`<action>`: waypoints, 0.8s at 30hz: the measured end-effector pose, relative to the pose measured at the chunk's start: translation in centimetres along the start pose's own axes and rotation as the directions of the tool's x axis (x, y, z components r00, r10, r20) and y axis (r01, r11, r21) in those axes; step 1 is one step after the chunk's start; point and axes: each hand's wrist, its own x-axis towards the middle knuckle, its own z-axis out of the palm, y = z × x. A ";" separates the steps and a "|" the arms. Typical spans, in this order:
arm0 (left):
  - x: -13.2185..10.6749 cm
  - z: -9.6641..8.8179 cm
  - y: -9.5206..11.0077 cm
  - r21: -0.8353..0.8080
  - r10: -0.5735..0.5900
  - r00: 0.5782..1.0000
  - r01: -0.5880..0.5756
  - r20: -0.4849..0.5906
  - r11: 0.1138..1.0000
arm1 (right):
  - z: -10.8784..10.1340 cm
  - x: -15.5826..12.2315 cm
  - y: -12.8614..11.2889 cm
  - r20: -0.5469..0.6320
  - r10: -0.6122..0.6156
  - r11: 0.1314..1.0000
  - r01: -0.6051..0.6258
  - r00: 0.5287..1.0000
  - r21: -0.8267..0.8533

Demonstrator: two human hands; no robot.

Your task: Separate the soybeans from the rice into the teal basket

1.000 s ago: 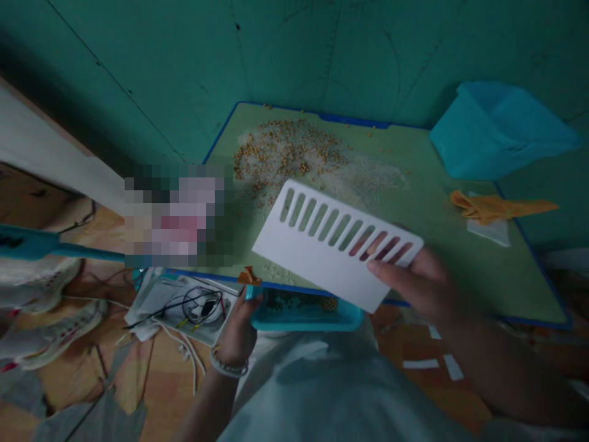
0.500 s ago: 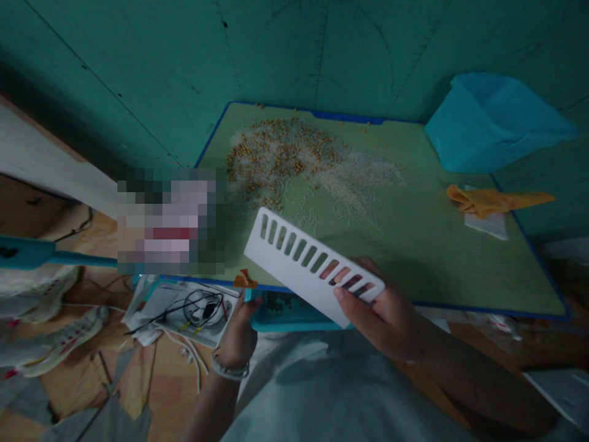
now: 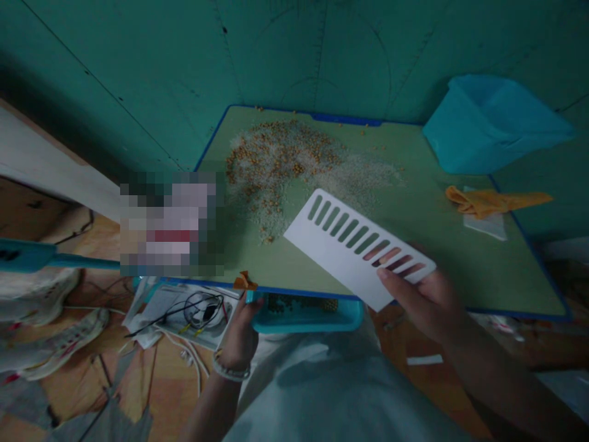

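Note:
My right hand (image 3: 418, 288) grips a flat white plastic panel (image 3: 329, 255) with a row of slots along its upper side, tilted over the board's front half. Beyond it, yellow-brown beans (image 3: 280, 144) and fine white grains (image 3: 368, 175) lie mixed in a spread heap on the green board (image 3: 427, 245). Against my body at the board's front edge, my left hand (image 3: 243, 334) holds the left end of a teal tray (image 3: 308, 324). Dark bits and some beans sit inside the tray. Part of its rear side is hidden beneath the board's edge.
A teal box-shaped bin (image 3: 483, 141) stands at the back right. An orange cloth (image 3: 492, 201) lies near the right edge. A folded orange scrap (image 3: 245, 281) is on the front edge. Below left, an open container holds cables (image 3: 205, 310); shoes (image 3: 76, 337) are on the floor.
My right hand has moved right and slightly up with the slotted panel, uncovering the tray's right end. Some grains and beans now lie nearer the board's front. My left hand stays put.

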 end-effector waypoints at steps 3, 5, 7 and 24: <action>-0.1 0.0 0.1 -0.025 -0.015 1.000 0.015 -0.012 1.000 | -0.9 0.3 0.3 -0.063 0.067 0.998 -0.066 0.996 0.014; -0.2 0.1 0.2 -0.038 -0.025 0.999 0.024 -0.021 0.999 | -1.5 0.8 0.2 -0.109 0.086 0.996 -0.084 0.990 0.024; -0.3 0.2 0.3 -0.037 -0.033 0.999 0.032 -0.018 0.999 | -1.9 1.5 0.1 -0.158 0.089 0.995 -0.082 0.983 0.049; -0.5 -1.1 0.4 -0.076 -0.039 0.999 0.038 -0.019 0.996 | -0.3 10.6 -0.5 -0.036 0.138 0.886 -0.107 0.990 0.451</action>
